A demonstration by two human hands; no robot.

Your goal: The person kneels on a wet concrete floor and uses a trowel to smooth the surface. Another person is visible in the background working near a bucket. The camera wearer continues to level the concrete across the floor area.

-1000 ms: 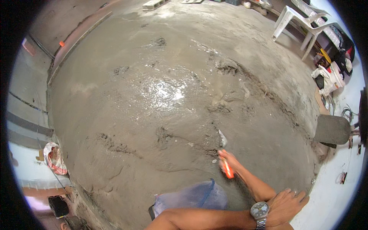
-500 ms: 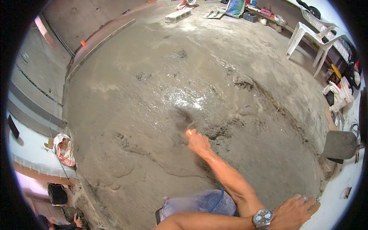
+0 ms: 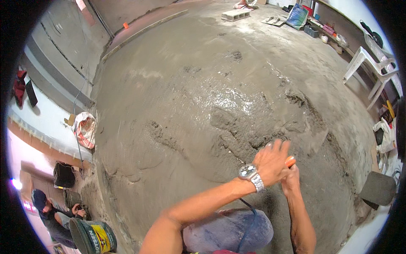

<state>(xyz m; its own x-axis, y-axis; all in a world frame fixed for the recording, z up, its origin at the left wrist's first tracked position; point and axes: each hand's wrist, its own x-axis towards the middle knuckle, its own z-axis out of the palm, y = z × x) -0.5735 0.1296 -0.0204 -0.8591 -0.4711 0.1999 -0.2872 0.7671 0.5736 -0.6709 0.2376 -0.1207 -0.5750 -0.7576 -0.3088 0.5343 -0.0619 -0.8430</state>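
Observation:
Wet grey cement (image 3: 177, 106) covers the floor before me, smooth at the far side and lumpy near my hands. My right hand (image 3: 291, 180) is closed round the orange handle of a trowel (image 3: 290, 161); its blade is hard to make out against the cement. Just left of the handle, my left hand (image 3: 270, 163), with a metal watch (image 3: 248, 171) on its wrist, has its fingers stretched out and slightly blurred. It overlaps the right hand, and I cannot tell whether it touches the trowel. A ridge of rough cement (image 3: 232, 142) lies beyond my left wrist.
At lower left a person (image 3: 55, 216) sits behind a dark bucket (image 3: 99, 237). A sack (image 3: 85, 129) leans by the left wall. A white plastic chair (image 3: 372, 72) stands at right, above a dark grey slab (image 3: 377, 189). A hollow block (image 3: 236, 15) lies far off.
My right hand has drawn the trowel back toward me and to the right. My left hand has left the right-hand edge and come up beside it. The view has shifted left.

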